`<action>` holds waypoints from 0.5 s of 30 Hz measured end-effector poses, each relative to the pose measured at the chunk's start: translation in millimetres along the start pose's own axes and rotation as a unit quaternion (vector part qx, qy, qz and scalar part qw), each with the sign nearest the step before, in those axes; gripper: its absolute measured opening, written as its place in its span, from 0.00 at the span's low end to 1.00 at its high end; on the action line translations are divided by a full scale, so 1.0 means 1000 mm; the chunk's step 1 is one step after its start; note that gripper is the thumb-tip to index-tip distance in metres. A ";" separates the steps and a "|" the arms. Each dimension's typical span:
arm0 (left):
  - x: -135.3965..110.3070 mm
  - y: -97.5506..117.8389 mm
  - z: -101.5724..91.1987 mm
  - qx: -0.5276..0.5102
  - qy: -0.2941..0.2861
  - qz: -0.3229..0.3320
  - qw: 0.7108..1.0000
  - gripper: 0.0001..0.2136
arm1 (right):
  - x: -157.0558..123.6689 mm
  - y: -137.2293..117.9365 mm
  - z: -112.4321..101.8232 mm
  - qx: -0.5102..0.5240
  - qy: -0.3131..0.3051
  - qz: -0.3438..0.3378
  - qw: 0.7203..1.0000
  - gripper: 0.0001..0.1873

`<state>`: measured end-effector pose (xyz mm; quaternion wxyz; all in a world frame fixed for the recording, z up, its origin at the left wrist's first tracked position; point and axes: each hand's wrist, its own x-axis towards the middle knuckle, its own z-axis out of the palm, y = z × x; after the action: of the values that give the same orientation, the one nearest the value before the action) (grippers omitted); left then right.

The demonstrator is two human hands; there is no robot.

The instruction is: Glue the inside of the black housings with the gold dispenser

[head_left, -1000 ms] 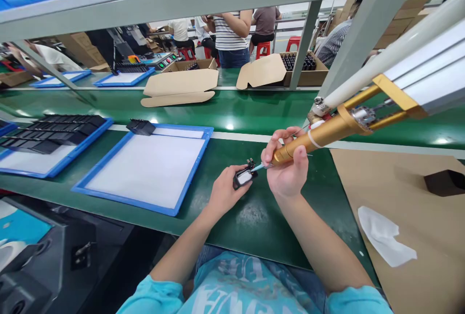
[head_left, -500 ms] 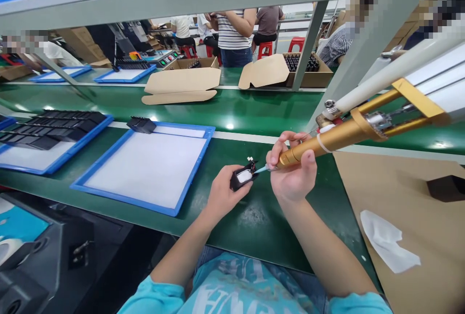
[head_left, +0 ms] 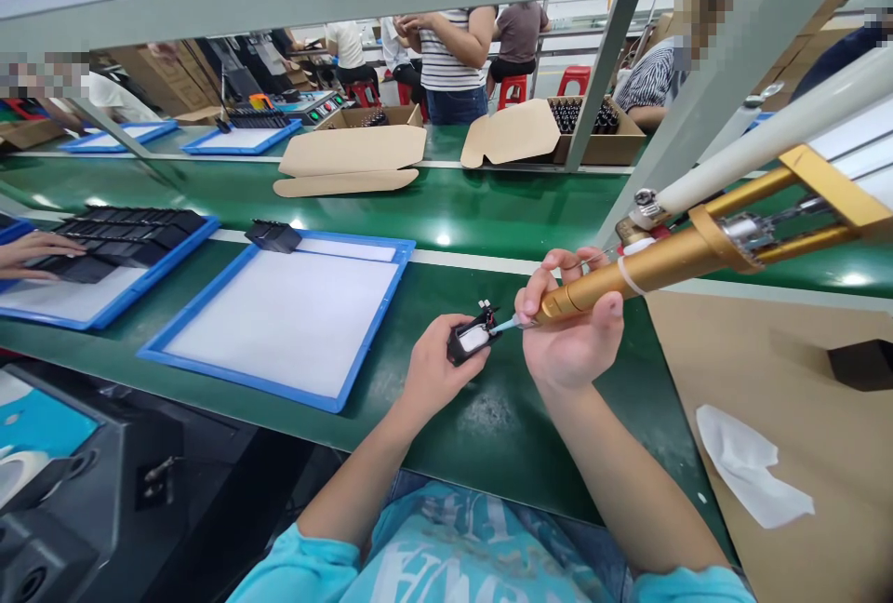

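Note:
My left hand [head_left: 436, 363] is closed around a small black housing [head_left: 461, 348] with a white part inside and thin wires with white connectors sticking up at its far end. My right hand [head_left: 568, 333] grips the front of a gold glue dispenser [head_left: 614, 282], its thumb along the near side. The dispenser's pale blue nozzle [head_left: 508, 325] points left and meets the wired end of the housing. Whether glue is coming out is too small to tell.
To the left lies a blue-rimmed tray [head_left: 341, 389] with one black housing [head_left: 273, 235] at its far corner. Another person's hand [head_left: 42, 254] touches housings in the farther-left tray [head_left: 115, 313]. A cardboard sheet [head_left: 767, 352] at right bears white paper [head_left: 753, 473] and a black block [head_left: 861, 365].
Another person's hand has come in at the left edge onto the black housings. My hands keep their hold, with the nozzle still at the housing; the view has shifted slightly.

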<state>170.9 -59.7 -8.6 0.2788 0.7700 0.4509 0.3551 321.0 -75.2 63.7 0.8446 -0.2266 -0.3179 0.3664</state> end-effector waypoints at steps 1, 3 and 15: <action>0.000 0.000 0.002 -0.006 0.000 -0.008 1.000 0.15 | 0.000 0.000 0.000 -0.003 0.000 0.000 1.000 0.22; 0.000 0.001 0.006 -0.015 0.001 -0.019 1.000 0.16 | -0.001 -0.001 0.002 -0.005 0.000 0.001 1.000 0.23; 0.003 0.016 0.022 -0.042 -0.001 0.053 0.998 0.17 | -0.008 -0.003 0.007 0.018 -0.009 0.018 1.000 0.22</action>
<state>197.6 -66.4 -8.1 0.2921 0.7809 0.3939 0.3868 313.1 -81.7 67.3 0.8392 -0.2140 -0.3147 0.3886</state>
